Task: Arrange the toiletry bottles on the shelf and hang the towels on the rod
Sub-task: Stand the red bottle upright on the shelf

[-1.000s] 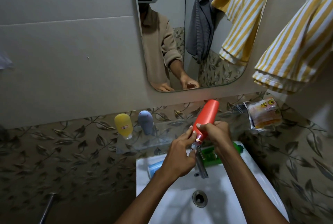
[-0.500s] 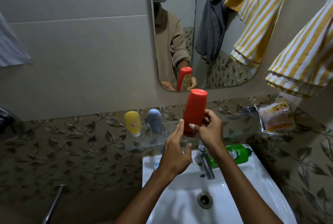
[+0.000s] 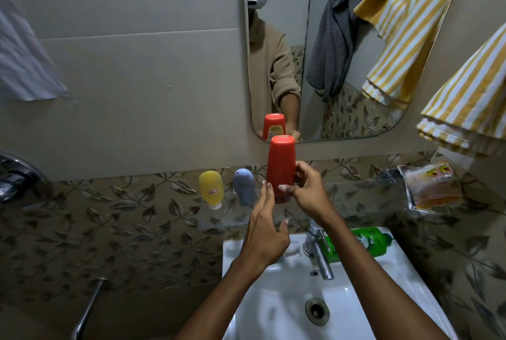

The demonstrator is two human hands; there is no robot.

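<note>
A red bottle [image 3: 281, 164] stands cap-down on the glass shelf [image 3: 219, 219] below the mirror. My right hand [image 3: 306, 192] grips its lower part. My left hand [image 3: 267, 227] is open beside the bottle's left side, fingertips close to it. A yellow bottle [image 3: 210, 187] and a grey-blue bottle [image 3: 243, 185] stand cap-down on the shelf to the left. A green bottle [image 3: 358, 242] lies on the sink's back ledge. A yellow-striped towel [image 3: 471, 99] hangs at the upper right.
A white sink [image 3: 273, 312] with a chrome tap [image 3: 317, 249] is below the shelf. A plastic packet [image 3: 430, 187] sits on a holder at the right. The mirror [image 3: 342, 52] reflects a grey towel. A light cloth [image 3: 24, 60] hangs upper left.
The red bottle has gone from tilted over the tap to upright, cap-down, on the shelf beside the grey-blue bottle. My left hand let go of its cap end and opened.
</note>
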